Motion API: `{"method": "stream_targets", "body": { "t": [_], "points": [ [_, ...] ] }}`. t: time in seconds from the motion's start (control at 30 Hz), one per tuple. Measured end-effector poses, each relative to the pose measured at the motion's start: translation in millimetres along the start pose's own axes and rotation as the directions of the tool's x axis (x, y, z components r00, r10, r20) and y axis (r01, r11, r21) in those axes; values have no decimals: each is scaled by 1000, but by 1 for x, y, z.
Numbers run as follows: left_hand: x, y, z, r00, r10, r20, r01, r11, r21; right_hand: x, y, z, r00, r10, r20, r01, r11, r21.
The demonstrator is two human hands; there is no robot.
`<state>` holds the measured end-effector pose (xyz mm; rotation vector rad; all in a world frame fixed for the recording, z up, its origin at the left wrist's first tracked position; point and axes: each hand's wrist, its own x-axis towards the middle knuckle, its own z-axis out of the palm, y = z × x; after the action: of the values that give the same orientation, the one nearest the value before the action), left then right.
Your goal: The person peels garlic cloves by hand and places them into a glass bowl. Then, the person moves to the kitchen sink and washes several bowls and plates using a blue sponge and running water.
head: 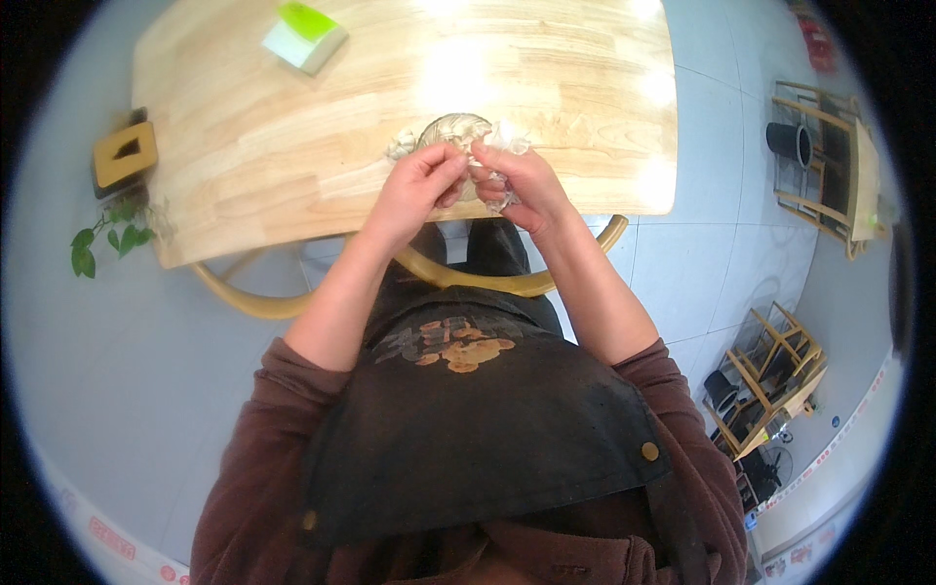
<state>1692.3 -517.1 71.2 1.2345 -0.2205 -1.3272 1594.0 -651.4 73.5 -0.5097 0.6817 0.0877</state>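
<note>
Both of my hands meet over the front edge of the wooden table. My right hand (523, 179) is closed around crumpled, whitish translucent film (508, 137), which pokes out above the thumb and below the fingers. My left hand (420, 183) has its thumb and forefinger pinched together, right beside the right fingertips; whether something thin is between them is hidden. Just behind the hands sits a round, pale, ridged object (455, 128) with a dark rim, partly covered by them. A small crumpled pale piece (402, 144) lies to its left, by the left knuckles.
On the table (351, 95) a green-and-white box (306, 38) stands at the far left. Curved wooden chair rails (475, 281) run between my body and the table. A potted plant's leaves (110, 238) hang past the left end. Other tables and chairs (826, 168) stand at right.
</note>
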Motion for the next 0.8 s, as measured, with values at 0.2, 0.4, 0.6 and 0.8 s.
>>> {"method": "stream_targets", "body": {
  "t": [0.2,0.4,0.6,0.8],
  "points": [
    [-3,-11,-2,999,-53,-7,38,792,-610,-3,9,5,998,29,62,-46,957,287],
    [-1,-25,-15,992,1,-126,-86,735,-673,-9,11,2,1000,-26,-14,27,996,86],
    [1,-30,-34,938,65,-341,-296,665,-686,-20,12,-7,993,100,62,-81,964,-252],
    [-10,-24,-39,938,64,-339,-268,755,-598,-18,20,1,996,-44,-82,3,893,-449]
  ]
}}
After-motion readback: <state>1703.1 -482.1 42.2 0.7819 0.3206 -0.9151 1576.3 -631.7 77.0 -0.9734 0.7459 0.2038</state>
